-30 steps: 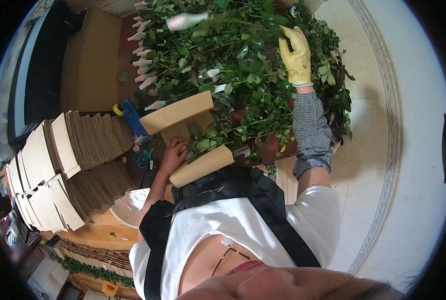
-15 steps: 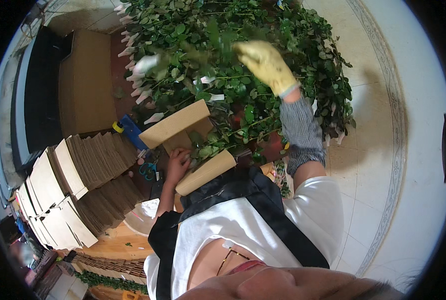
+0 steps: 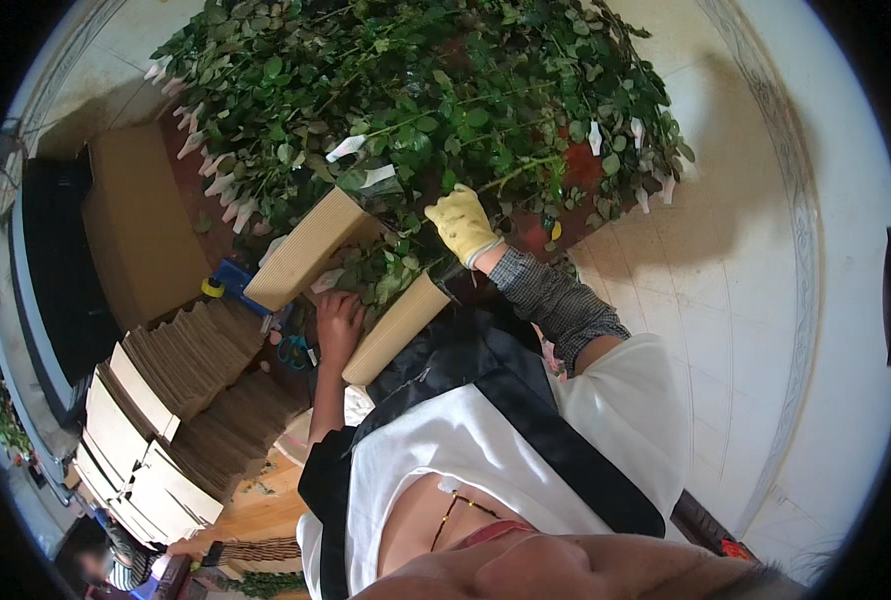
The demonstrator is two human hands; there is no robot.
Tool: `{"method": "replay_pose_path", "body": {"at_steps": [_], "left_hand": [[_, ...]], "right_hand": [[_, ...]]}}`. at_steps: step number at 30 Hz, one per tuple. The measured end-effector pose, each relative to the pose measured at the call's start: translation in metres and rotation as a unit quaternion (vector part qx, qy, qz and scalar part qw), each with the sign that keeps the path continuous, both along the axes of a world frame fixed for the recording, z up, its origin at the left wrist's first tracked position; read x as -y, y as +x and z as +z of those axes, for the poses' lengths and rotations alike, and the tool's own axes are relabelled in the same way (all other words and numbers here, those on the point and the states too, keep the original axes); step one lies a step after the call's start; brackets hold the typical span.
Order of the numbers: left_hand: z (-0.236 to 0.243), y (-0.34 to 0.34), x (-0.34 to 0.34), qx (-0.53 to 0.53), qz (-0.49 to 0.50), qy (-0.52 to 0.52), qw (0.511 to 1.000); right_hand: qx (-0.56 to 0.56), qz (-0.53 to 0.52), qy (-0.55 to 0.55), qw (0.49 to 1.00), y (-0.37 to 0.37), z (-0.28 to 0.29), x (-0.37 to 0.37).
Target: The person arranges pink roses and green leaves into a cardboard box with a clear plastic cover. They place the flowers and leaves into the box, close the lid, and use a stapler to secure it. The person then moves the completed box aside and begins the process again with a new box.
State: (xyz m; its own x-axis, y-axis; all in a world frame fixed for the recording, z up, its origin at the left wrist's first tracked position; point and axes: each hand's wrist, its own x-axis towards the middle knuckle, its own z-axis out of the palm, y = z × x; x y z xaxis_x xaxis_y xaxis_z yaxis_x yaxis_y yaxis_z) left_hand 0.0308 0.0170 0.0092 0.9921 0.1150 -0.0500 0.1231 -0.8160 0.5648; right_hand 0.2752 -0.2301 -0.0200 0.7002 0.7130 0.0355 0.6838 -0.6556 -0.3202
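Observation:
A corrugated cardboard wrapper (image 3: 308, 250) lies in front of me, both its sides folded up, with leafy rose stems (image 3: 391, 262) between them. My bare left hand (image 3: 340, 320) rests at the wrapper's left end, its fingers curled in beside a pale sleeved rose bud (image 3: 327, 281). What those fingers grip is hidden. Beyond the wrapper's other end, my right hand (image 3: 463, 226) in a yellow glove is closed around a rose stem, whose leaves run into the wrapper. A big heap of roses (image 3: 416, 110) with white-sleeved buds covers the table behind.
Stacks of folded cardboard (image 3: 181, 375) stand at my left. A blue tape dispenser (image 3: 234, 277) and teal-handled scissors (image 3: 294, 350) lie near the wrapper. An open cardboard box (image 3: 136, 220) is at the far left. Another person (image 3: 116, 560) sits at the lower left.
My right hand has come down and left from above the rose heap to beside the wrapper, bringing a rose along. My left hand stays at the wrapper's end. The view has shifted.

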Motion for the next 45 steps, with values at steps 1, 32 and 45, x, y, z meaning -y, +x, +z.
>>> {"method": "replay_pose_path", "body": {"at_steps": [1, 32, 45], "left_hand": [[0.004, 0.002, 0.001, 0.011, -0.003, 0.054, 0.998], [-0.004, -0.008, 0.003, -0.012, 0.099, -0.045, 0.994], [-0.005, -0.008, 0.005, 0.016, 0.098, -0.046, 0.994]], "right_hand": [[0.005, 0.002, 0.014, 1.000, -0.001, -0.006, 0.001], [-0.124, 0.010, -0.027, 0.992, 0.086, 0.052, -0.086], [0.059, 0.096, -0.161, 0.980, 0.169, 0.066, -0.099]]}}
